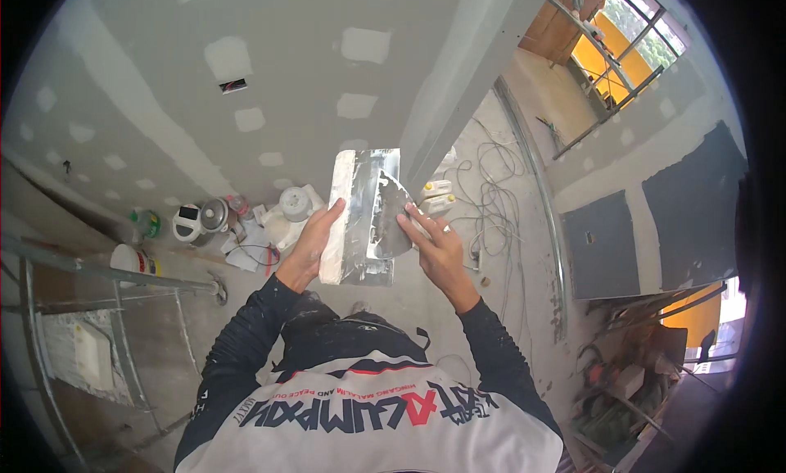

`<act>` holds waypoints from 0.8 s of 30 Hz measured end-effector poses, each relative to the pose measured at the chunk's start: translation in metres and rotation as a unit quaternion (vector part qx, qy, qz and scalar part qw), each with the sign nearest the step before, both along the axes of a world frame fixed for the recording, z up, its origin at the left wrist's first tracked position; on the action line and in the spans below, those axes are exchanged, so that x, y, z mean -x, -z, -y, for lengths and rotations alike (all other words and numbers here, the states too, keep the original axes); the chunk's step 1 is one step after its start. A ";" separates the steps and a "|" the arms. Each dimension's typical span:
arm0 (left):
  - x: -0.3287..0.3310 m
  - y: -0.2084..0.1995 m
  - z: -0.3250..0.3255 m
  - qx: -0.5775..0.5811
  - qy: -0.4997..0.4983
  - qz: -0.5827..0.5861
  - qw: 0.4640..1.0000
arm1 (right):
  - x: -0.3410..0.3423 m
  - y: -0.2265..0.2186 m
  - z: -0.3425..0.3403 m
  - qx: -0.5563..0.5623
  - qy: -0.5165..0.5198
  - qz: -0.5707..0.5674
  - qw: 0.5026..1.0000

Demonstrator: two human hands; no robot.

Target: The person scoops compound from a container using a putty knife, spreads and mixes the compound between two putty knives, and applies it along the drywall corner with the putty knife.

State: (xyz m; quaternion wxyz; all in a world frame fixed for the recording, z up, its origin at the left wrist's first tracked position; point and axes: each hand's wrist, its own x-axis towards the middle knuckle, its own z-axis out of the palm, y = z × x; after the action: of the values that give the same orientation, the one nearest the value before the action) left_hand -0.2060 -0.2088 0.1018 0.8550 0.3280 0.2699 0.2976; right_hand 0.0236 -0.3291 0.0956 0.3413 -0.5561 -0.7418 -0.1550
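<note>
My left hand [309, 244] grips the left edge of a wide metal plastering hawk [358, 203] smeared with white joint compound. My right hand [434, 242] holds a trowel [391, 219], its rounded blade laid flat on the hawk's right half and coated with grey-white compound. Both hands are raised in front of my chest, over the floor by a grey plasterboard wall [270, 72] with white filled patches. My dark sleeves come up from the lower edge.
Buckets, tubs and bottles [209, 219] stand on the floor along the wall's foot. Loose cables [491, 203] lie on the floor to the right. A metal scaffold frame [115, 285] is at left. Tools and debris [630, 375] pile at lower right below a window opening [622, 39].
</note>
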 end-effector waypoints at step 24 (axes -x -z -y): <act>0.000 0.060 -0.232 -0.114 -0.124 -0.051 0.984 | 0.049 0.006 -0.092 0.147 -0.039 -0.848 0.508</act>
State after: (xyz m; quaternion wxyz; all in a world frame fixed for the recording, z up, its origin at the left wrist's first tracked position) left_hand -0.2062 0.0228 0.0419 0.7536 0.4020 0.3156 0.4133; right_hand -0.0249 -0.2369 0.0892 0.7262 -0.4357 -0.1320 0.5151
